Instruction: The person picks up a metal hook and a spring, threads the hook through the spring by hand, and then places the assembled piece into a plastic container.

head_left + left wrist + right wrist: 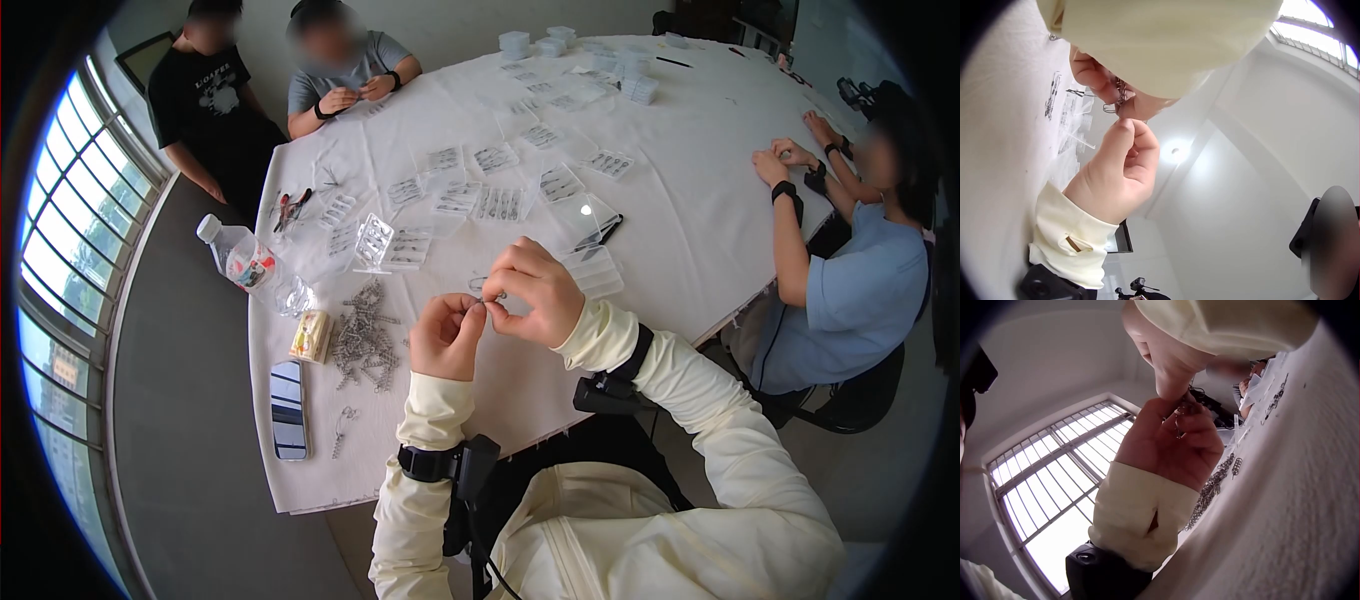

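My left hand (447, 335) and right hand (540, 290) meet fingertip to fingertip over the table's near part. Between them is a small wire piece (1120, 92) with a coil and a thin hook, mostly covered by fingers. In the right wrist view, metal of this wire piece (1179, 414) shows against the left palm. The left thumb and fingers grip it, and the right thumb and forefinger pinch at its end. Left of the hands lies a tangled pile of metal springs (365, 340). A similar loose wire piece (343, 432) lies nearer the table's front edge.
Clear plastic boxes (500, 204) with metal pieces spread beyond the hands. At left are a plastic bottle (250, 262), a tissue pack (312, 336), a phone (289, 410) and pliers (290, 210). Black tweezers (600, 232) lie by a box. Other people are around the table.
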`<act>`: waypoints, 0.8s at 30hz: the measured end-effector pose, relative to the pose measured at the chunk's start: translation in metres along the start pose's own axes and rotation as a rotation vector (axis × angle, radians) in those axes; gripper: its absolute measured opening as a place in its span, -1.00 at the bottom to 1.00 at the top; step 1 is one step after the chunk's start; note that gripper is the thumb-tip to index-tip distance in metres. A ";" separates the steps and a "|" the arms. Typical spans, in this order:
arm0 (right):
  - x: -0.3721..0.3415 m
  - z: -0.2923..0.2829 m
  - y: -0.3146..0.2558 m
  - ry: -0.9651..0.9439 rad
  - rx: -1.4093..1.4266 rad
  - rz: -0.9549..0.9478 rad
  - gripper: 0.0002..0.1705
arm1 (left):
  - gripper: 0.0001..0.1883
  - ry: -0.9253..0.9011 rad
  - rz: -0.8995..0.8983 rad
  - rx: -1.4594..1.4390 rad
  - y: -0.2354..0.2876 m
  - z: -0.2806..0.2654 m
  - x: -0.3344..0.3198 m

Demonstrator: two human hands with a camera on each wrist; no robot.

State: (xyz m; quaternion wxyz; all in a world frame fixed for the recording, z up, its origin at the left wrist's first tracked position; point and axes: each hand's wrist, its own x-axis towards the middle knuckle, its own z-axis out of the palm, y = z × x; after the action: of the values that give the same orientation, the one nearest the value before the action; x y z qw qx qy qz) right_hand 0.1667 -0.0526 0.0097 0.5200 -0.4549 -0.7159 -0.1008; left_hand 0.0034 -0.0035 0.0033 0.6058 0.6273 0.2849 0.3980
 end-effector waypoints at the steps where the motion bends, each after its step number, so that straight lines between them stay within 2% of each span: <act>1: 0.000 0.000 0.000 0.000 0.000 0.000 -0.76 | -0.91 0.004 0.003 -0.001 0.000 0.000 0.000; 5: 0.001 -0.002 -0.001 -0.011 -0.043 -0.046 -0.75 | -0.92 0.019 0.018 0.029 -0.002 0.000 -0.001; 7: 0.000 -0.002 0.000 -0.023 -0.049 -0.054 -0.75 | -0.91 0.071 0.116 0.134 -0.005 0.001 0.000; 13: 0.000 0.000 0.001 -0.015 -0.023 -0.047 -0.75 | -0.90 0.086 0.247 0.333 -0.002 0.002 -0.001; 17: 0.000 -0.001 0.000 -0.003 -0.011 -0.003 -0.77 | -0.89 0.072 0.221 0.245 -0.002 0.002 -0.001; 19: 0.000 -0.002 0.000 0.000 0.002 -0.001 -0.77 | -0.89 0.066 0.137 0.157 -0.003 0.000 -0.001; 24: -0.001 -0.002 -0.001 -0.032 0.014 -0.017 -0.76 | -0.91 0.079 0.119 0.182 0.003 0.002 -0.001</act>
State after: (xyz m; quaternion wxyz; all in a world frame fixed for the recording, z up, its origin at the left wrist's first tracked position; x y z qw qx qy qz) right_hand 0.1677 -0.0547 0.0104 0.5105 -0.4469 -0.7287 -0.0929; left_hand 0.0043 -0.0058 0.0066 0.5099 0.6795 0.3057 0.4300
